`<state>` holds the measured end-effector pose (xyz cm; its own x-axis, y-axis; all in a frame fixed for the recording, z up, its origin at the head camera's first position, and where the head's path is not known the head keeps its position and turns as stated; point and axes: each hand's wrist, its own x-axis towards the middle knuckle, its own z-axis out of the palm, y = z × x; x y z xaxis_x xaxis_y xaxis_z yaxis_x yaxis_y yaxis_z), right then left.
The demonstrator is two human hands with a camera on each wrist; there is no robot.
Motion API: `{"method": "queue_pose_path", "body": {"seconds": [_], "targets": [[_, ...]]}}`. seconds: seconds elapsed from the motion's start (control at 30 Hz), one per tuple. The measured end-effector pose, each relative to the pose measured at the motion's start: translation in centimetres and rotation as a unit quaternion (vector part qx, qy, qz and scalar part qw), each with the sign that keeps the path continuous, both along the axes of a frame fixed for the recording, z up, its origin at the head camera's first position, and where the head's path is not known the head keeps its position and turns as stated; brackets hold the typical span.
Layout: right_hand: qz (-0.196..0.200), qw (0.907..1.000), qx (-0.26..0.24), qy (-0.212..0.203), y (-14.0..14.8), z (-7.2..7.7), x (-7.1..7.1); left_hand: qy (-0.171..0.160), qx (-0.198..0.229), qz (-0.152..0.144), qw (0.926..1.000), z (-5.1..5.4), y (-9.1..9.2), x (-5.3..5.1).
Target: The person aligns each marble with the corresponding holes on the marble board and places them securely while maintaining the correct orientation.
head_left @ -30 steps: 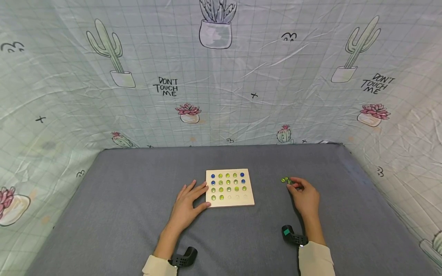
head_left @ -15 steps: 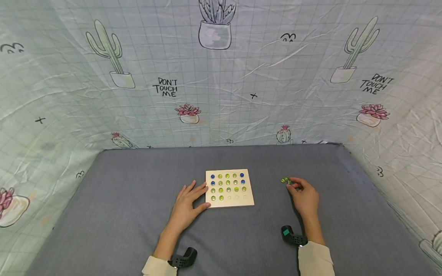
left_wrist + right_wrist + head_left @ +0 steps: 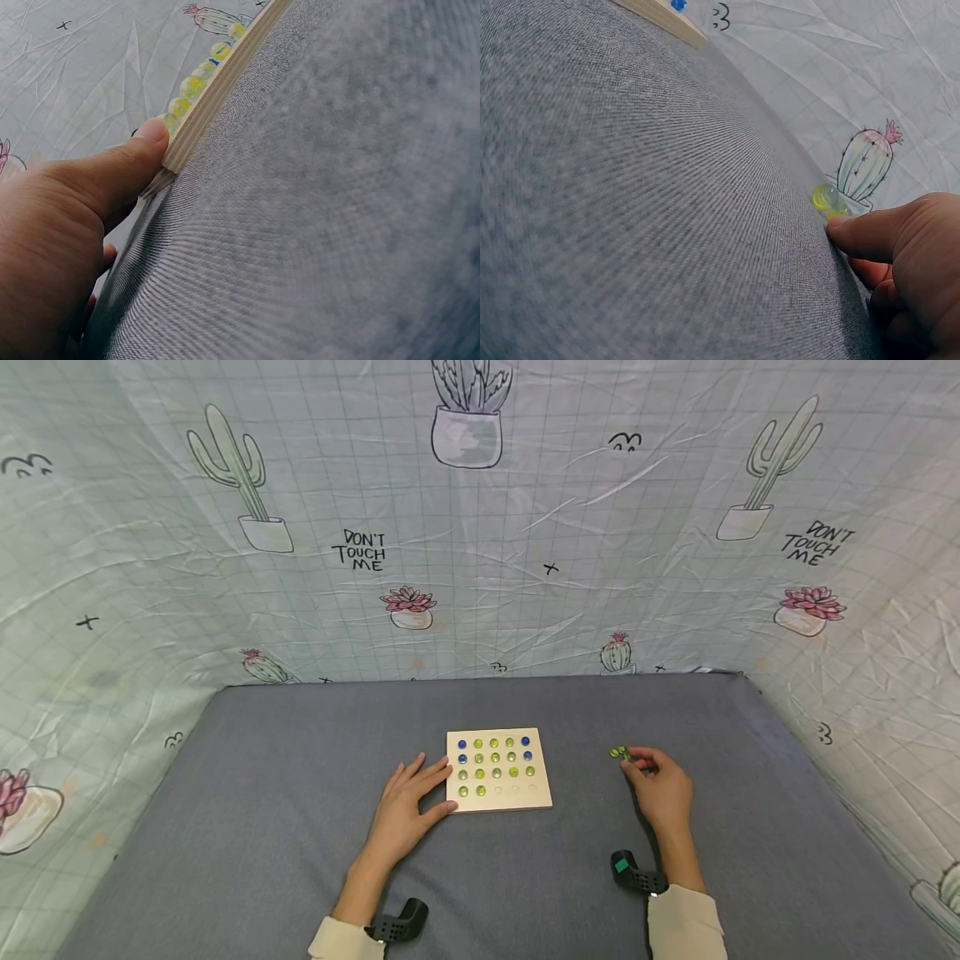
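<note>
The left hand [image 3: 401,814] lies with fingers released along the left edge of the board [image 3: 517,802], probably steadying it. Between the board and the right edge of the table [image 3: 300,777], loose marbles [image 3: 825,198] sit bunched within easy reach of the right hand [image 3: 663,793]; I cannot tell whether its fingertips grasp one.

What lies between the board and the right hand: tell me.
In the head view, green marbles lie at the right hand; from them to the board, just bare grey cloth.
</note>
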<state>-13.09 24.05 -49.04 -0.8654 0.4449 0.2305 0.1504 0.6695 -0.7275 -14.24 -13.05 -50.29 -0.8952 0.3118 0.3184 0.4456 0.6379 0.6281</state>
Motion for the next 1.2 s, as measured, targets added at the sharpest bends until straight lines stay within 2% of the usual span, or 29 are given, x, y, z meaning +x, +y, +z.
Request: {"method": "queue_pose_path", "body": {"seconds": [0.93, 1.2], "targets": [[0.004, 0.9999, 0.014, -0.003, 0.01, 0.09, 0.03, -0.014, -0.005, 0.001, 0.9999, 0.16, -0.09, -0.09], [-0.002, 1.0, -0.003, -0.004, -0.01, 0.18, 0.09, -0.017, -0.006, 0.001, 0.9998, 0.14, -0.14, -0.16]]}}
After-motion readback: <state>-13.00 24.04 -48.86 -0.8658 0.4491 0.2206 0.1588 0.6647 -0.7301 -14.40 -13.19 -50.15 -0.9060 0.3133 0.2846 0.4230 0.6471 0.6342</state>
